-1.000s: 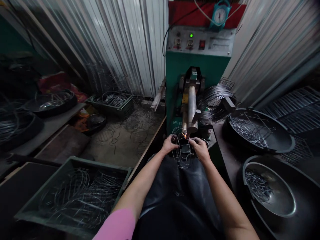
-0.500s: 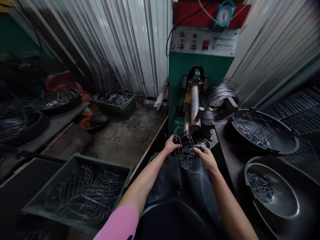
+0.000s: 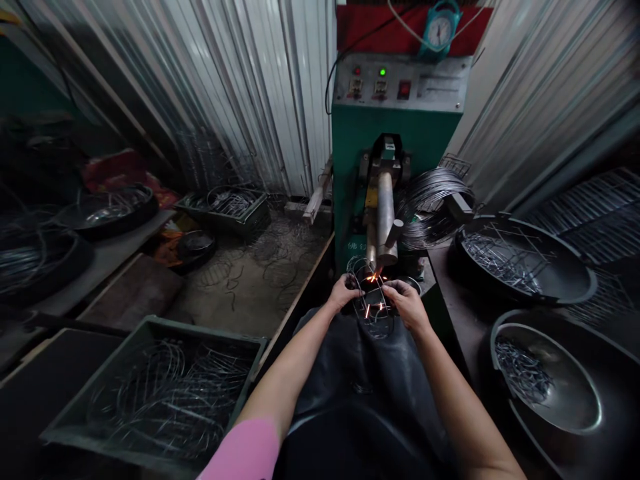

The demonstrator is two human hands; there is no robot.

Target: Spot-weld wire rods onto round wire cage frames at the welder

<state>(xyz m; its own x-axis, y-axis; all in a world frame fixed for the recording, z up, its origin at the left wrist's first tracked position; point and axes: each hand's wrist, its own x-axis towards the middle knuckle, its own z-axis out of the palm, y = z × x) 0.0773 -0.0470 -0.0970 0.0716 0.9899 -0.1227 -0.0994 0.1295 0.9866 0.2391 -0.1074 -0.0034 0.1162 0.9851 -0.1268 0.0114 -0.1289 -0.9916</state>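
A round wire frame (image 3: 379, 327) is held between my two hands, at the tip of the spot welder's electrodes (image 3: 371, 257). Orange sparks fly from the wire where it meets the electrodes, and some fall lower across the frame. My left hand (image 3: 346, 292) pinches the frame's left side. On its right side, the fingers of my right hand (image 3: 404, 301) close on the wire. Above stands the green spot welder (image 3: 345, 153), with a green lamp lit on its panel.
A green crate (image 3: 155, 321) of bent wire pieces stands at lower left. To the right, a black pan (image 3: 565, 267) and a metal bowl (image 3: 583, 393) hold short wires. A wire coil (image 3: 435, 197) lies beside the welder; a smaller crate (image 3: 253, 217) sits farther back.
Sparks have appeared at the electrodes, and the green and red panel lamps have lit. My hands keep their hold on the wire frame, nearly in place; the view has shifted slightly.
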